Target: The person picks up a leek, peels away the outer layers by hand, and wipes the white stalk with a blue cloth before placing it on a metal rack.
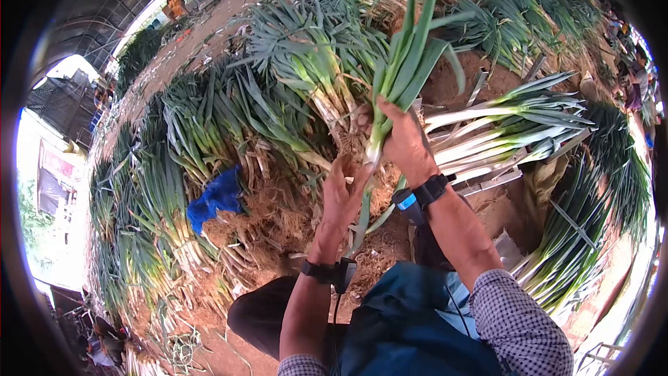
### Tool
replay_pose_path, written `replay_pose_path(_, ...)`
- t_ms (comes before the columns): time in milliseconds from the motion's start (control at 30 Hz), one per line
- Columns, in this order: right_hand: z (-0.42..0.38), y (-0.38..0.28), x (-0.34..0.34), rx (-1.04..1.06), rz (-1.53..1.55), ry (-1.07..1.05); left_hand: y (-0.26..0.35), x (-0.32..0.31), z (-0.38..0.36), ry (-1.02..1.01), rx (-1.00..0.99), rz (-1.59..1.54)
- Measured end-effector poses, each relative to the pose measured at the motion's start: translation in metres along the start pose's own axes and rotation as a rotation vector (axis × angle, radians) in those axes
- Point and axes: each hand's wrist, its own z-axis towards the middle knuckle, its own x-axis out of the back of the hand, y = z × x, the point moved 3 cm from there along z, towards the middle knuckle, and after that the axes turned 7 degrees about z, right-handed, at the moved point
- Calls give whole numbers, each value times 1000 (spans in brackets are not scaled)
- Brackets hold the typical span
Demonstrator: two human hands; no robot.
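Observation:
A green leek (410, 63) stands upright in front of me, its leaves fanning up. My right hand (403, 136) is wrapped round its stalk below the leaves. Lower down, my left hand (344, 191) is closed at the pale lower end of the stalk; the fingers partly hide what they grip. Behind my hands a bunch of leeks (320, 69) leans with its roots toward me. To the right, trimmed white leeks (487, 132) lie on a metal rack (494, 179).
Heaps of leeks (167, 202) with tangled roots lie left, and more leeks (588, 216) lie right. A blue cloth (216, 198) rests on the left heap. Another person (174, 7) is far back at the upper left, and more people (637, 80) are at the right edge.

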Motion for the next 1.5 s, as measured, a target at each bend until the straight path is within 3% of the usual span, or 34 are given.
replay_pose_path(33, -3, -1, -7, -11, 14, -41, 23, 6, 5, -52, 32, -33)
replay_pose_path(267, -8, 4, -16, -52, 47, -136, 16, -2, 7, 223, -217, 294)
replay_pose_path(367, -4, 11, -17, -112, 118, -162, -4, -1, 7, 181, -3, 196)
replay_pose_path(467, -8, 7, -22, -121, 136, -183, -76, 0, 1, 51, 478, -217)
replay_pose_path(500, -8, 4, -23, -112, 143, -202, -85, 1, -11, 91, 687, -630)
replay_pose_path(600, -5, -1, -19, -99, 119, -209, -98, 25, -28, 105, 715, -841)
replay_pose_path(633, -3, 0, -17, -101, 117, -208, -96, 31, -29, -42, 635, -794)
replay_pose_path(733, 0, 11, -20, -118, 140, -171, -55, 22, -17, -247, 701, -504)
replay_pose_path(800, -4, 13, -23, -122, 94, -124, -25, 21, -8, -377, 490, -492)
replay_pose_path(867, -7, 14, -33, -75, 178, -157, -40, -8, -2, -237, 483, -754)
replay_pose_path(900, -5, 12, -29, -70, 162, -144, -51, -14, -4, -189, 528, -704)
replay_pose_path(1000, -1, 3, -19, -45, 64, -18, -143, -6, -25, -252, 533, -182)
replay_pose_path(1067, 7, -12, -12, 32, 50, -78, -158, 24, -50, -401, 661, 263)
replay_pose_path(1100, 12, -13, -3, 44, 59, -27, -201, 25, -75, -224, 644, 65)
replay_pose_path(1167, 23, -23, 5, 97, 62, 55, -235, 37, -90, -86, 644, 77)
replay_pose_path(1200, 24, -25, 7, 119, 55, 92, -214, 55, -92, -114, 684, 288)
replay_pose_path(1267, 27, -20, 10, 120, 76, 134, -174, 71, -90, 68, 386, 528)
replay_pose_path(1333, 36, -16, 10, 101, 136, 134, -117, 66, -82, 191, -54, 548)
replay_pose_path(1367, 39, -13, 7, 93, 187, 144, -79, 64, -76, 112, -138, 546)
replay_pose_path(1433, 39, -13, -11, 76, 167, 119, -71, 63, -77, 8, -60, 341)
replay_pose_path(1500, 21, -23, -44, 4, -80, 129, -103, 50, -85, -64, 239, -81)
